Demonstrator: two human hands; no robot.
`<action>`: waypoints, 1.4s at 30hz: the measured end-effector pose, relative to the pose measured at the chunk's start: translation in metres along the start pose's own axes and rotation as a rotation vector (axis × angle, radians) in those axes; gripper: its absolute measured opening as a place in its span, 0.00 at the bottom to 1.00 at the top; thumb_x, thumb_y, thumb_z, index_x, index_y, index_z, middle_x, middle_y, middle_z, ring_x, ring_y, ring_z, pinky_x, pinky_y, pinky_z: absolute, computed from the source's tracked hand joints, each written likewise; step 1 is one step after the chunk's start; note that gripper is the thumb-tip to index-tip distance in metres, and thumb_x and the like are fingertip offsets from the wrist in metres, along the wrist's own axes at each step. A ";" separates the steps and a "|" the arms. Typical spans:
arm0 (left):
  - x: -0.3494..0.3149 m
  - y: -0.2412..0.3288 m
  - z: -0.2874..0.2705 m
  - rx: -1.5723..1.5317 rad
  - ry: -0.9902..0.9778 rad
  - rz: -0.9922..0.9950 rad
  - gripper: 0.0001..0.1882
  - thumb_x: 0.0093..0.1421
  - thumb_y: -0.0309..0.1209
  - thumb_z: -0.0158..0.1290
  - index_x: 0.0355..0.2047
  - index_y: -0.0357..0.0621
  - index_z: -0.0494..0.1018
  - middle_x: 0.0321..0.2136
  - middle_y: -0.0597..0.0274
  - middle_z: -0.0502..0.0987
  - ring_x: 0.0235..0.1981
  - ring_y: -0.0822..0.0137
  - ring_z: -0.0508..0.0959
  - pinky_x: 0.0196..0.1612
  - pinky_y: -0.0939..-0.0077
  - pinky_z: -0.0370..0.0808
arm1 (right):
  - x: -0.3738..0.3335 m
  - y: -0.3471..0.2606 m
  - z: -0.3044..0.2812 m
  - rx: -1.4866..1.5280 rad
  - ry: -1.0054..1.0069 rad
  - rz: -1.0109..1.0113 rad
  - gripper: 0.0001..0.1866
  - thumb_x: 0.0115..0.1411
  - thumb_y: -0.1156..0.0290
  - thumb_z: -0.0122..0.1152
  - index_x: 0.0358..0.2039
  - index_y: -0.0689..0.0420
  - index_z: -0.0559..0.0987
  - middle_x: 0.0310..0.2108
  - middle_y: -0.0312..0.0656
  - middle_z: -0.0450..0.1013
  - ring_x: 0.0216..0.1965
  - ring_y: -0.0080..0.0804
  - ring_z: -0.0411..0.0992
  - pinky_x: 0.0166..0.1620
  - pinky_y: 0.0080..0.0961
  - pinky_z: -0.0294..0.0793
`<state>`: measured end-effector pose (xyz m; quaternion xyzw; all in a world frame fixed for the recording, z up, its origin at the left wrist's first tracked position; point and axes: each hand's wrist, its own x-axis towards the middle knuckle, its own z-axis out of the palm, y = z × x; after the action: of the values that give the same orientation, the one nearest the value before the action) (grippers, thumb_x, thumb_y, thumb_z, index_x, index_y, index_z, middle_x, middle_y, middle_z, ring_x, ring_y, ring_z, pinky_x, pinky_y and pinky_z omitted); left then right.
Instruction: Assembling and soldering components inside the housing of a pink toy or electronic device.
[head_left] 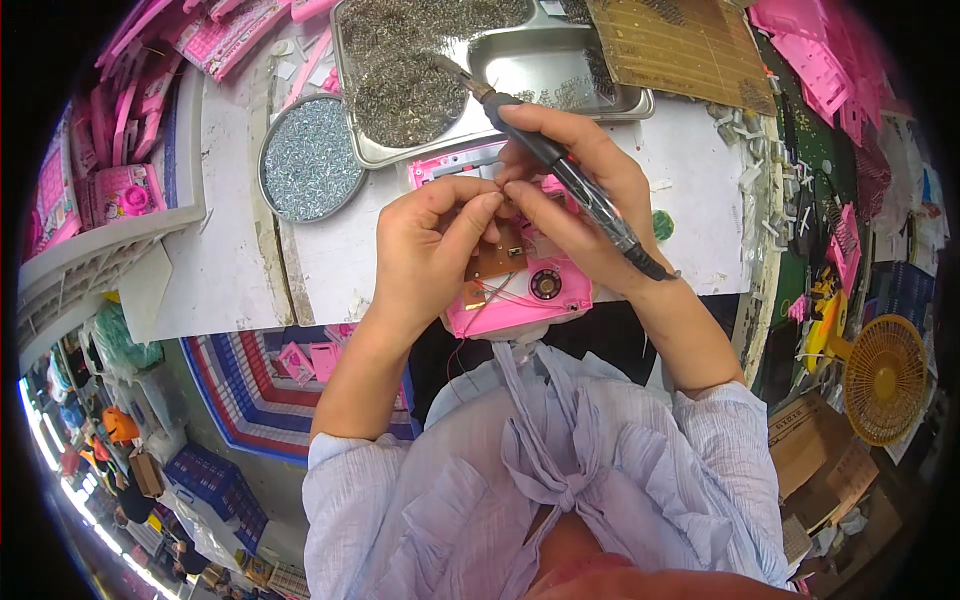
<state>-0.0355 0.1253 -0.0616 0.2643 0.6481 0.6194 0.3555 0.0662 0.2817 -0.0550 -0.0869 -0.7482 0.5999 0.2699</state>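
My left hand [435,235] and right hand [590,190] meet fingertip to fingertip over a pink plastic casing [575,285] at the middle of the counter's [715,265] near edge. My left thumb and index finger are pinched closed; whatever may be between them is too small for me to tell. My right hand grips a black pen-shaped tool [590,195] slanting across it, the metal tip over the metal tray [380,157], while its thumb reaches to the left fingertips. In the casing, I see a brown circuit board [497,262], thin wires and a round black speaker [546,284]. The tray, toward the counter's far edge, holds heaps of small coil springs [405,95], with a cardboard sheet [680,50] over its right end. Just left of the tray sits a round dish [263,180] of small silvery screws [312,160]. Small pale plastic pieces [755,178] line the counter's right edge.
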 end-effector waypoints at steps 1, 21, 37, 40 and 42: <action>0.000 0.001 0.000 -0.005 -0.015 -0.003 0.08 0.71 0.26 0.54 0.42 0.33 0.80 0.32 0.62 0.83 0.26 0.80 0.75 0.28 0.86 0.70 | 0.000 0.000 0.000 -0.007 0.003 -0.006 0.24 0.61 0.82 0.64 0.58 0.55 0.77 0.39 0.42 0.78 0.39 0.28 0.79 0.43 0.24 0.78; 0.005 0.001 0.009 0.693 0.159 0.336 0.03 0.55 0.25 0.64 0.28 0.39 0.80 0.31 0.60 0.73 0.27 0.63 0.78 0.32 0.70 0.76 | -0.045 0.013 -0.028 -0.433 0.062 -0.350 0.25 0.49 0.79 0.75 0.49 0.61 0.79 0.35 0.45 0.78 0.36 0.40 0.77 0.48 0.39 0.76; 0.004 -0.007 0.011 0.680 0.235 0.391 0.04 0.55 0.24 0.63 0.26 0.39 0.78 0.31 0.60 0.73 0.24 0.67 0.78 0.29 0.72 0.77 | -0.053 0.002 -0.052 -0.333 -0.057 -0.434 0.22 0.43 0.81 0.73 0.41 0.59 0.78 0.23 0.39 0.73 0.20 0.35 0.67 0.29 0.30 0.66; 0.004 -0.006 0.012 0.668 0.241 0.373 0.04 0.54 0.24 0.63 0.26 0.39 0.77 0.31 0.60 0.73 0.24 0.66 0.78 0.29 0.72 0.76 | -0.057 0.004 -0.051 -0.370 -0.102 -0.420 0.17 0.51 0.81 0.68 0.43 0.63 0.76 0.25 0.44 0.73 0.24 0.37 0.70 0.33 0.37 0.70; 0.005 -0.007 0.012 0.682 0.242 0.391 0.04 0.54 0.24 0.63 0.26 0.39 0.77 0.31 0.60 0.73 0.24 0.66 0.77 0.29 0.72 0.76 | -0.055 0.004 -0.052 -0.379 -0.127 -0.418 0.17 0.51 0.82 0.68 0.42 0.63 0.76 0.25 0.44 0.73 0.23 0.37 0.70 0.33 0.36 0.70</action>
<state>-0.0283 0.1354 -0.0691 0.4104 0.7910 0.4517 0.0444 0.1377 0.3020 -0.0682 0.0580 -0.8641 0.3850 0.3191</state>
